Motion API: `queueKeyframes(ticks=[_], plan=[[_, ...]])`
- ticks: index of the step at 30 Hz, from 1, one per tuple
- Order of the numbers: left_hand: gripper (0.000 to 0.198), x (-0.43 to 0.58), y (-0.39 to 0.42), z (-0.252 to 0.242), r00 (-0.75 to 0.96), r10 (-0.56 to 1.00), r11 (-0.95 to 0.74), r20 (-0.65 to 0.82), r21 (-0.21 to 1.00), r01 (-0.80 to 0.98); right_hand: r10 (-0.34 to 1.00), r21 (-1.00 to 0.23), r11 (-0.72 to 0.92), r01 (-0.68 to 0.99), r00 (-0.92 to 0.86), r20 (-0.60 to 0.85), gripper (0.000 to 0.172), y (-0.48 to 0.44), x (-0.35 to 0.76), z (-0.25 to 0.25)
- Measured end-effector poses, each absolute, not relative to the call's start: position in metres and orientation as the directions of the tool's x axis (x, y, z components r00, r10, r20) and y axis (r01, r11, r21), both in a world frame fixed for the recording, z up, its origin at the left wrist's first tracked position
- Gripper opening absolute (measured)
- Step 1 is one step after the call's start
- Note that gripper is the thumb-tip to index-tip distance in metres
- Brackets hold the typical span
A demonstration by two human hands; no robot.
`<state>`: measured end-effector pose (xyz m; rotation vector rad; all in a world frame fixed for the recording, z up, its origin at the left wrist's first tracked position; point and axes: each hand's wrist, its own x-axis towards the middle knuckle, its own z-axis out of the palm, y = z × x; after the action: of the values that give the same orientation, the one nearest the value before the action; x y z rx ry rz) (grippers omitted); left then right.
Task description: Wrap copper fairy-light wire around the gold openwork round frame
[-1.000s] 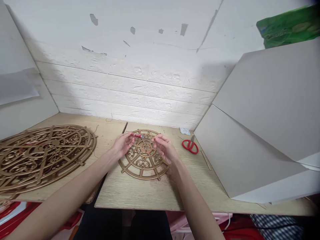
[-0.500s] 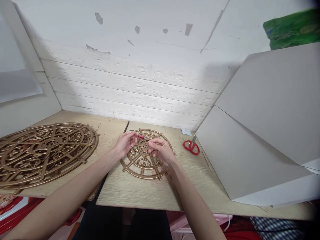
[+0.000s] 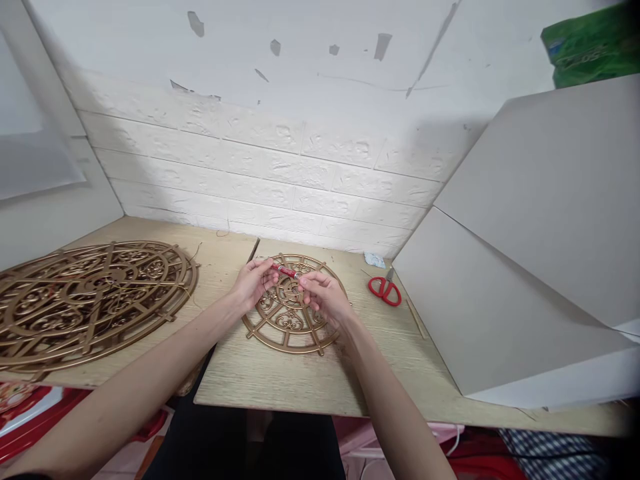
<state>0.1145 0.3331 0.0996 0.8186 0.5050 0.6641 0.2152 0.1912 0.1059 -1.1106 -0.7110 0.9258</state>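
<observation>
A slim red rod with silvery bands (image 3: 287, 271) is held level between my two hands, above the table. My left hand (image 3: 253, 285) pinches its left end, fingers curled. At the right end, my right hand (image 3: 323, 291) has its thumb and fingertips closed around the silvery tip. A thin dark thread or wire loops by my left fingers. Beneath both hands lies a round gold openwork lattice (image 3: 289, 321) with scroll patterns, partly covered by my fingers. What the rod is exactly I cannot make out.
Larger gold lattices (image 3: 95, 293) are stacked on the left, with loose threads over them. Red-handled scissors (image 3: 385, 290) and a thin stick (image 3: 416, 319) lie on the right. A small pale packet (image 3: 374, 260) is by the brick-patterned wall. White panels (image 3: 520, 280) rise at right.
My right hand has come up to the rod's right end, which was free before. The rod has shifted slightly right with my left hand, and the view has tilted a little.
</observation>
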Motion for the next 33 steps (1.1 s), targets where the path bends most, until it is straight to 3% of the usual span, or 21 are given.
queueKeyframes(ticks=[28,33], plan=[[0.016,0.1138,0.3232,0.106,0.635,0.765,0.418,-0.107,0.833,-0.363,0.878,-0.962,0.144,-0.23,0.478,0.017,0.023,0.1932,0.2205,0.0991],[0.016,0.1144,0.3227,0.1031,0.643,0.761,0.406,-0.088,0.837,-0.366,0.916,-0.967,0.151,-0.204,0.396,0.06,0.037,0.19,0.2188,0.1027]])
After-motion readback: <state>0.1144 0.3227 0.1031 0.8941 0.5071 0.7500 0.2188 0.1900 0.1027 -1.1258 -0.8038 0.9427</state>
